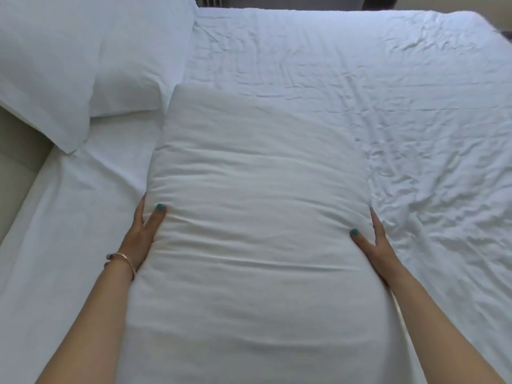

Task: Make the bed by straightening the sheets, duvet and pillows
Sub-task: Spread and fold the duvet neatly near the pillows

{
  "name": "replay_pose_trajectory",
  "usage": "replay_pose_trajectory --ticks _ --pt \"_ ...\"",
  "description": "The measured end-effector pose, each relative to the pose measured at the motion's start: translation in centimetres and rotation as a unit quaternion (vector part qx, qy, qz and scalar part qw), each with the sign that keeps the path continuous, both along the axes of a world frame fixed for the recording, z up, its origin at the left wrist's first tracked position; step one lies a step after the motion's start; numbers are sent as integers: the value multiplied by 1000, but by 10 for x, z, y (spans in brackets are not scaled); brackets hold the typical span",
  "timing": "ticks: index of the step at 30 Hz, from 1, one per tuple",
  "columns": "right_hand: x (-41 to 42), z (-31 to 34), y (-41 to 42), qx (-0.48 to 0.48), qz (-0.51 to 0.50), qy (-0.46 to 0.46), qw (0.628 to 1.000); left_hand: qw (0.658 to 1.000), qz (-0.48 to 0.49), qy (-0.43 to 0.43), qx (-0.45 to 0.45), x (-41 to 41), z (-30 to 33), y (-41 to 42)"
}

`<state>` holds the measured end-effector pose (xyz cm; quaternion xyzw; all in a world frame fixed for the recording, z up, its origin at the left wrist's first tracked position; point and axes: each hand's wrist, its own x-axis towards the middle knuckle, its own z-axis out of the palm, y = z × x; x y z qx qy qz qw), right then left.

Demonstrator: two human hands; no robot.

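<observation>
A long white pillow (257,206) lies lengthwise in front of me on the white sheet (346,79), which is heavily creased on the right. My left hand (142,231) grips the pillow's left side, thumb on top and fingers underneath. On the opposite side, my right hand (371,245) grips it the same way. Two more white pillows (63,59) lie stacked at the upper left, by the head of the bed.
A beige headboard or bed frame (19,159) runs along the left edge. The bed's far edge (332,9) meets a dark strip at the top. A smooth stretch of sheet (69,212) lies left of the held pillow.
</observation>
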<state>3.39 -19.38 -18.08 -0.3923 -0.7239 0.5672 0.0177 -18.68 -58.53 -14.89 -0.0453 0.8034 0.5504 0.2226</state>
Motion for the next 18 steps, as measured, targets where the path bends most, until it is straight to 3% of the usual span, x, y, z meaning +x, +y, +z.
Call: replay_pose_trajectory --ticks 11,18 --pt "-7 -20 11 -67 -19 0 998 996 -12 -87 23 -24 -46 -11" --pt "-14 61 -57 46 -47 68 996 996 5 -18 86 3 11 -24"
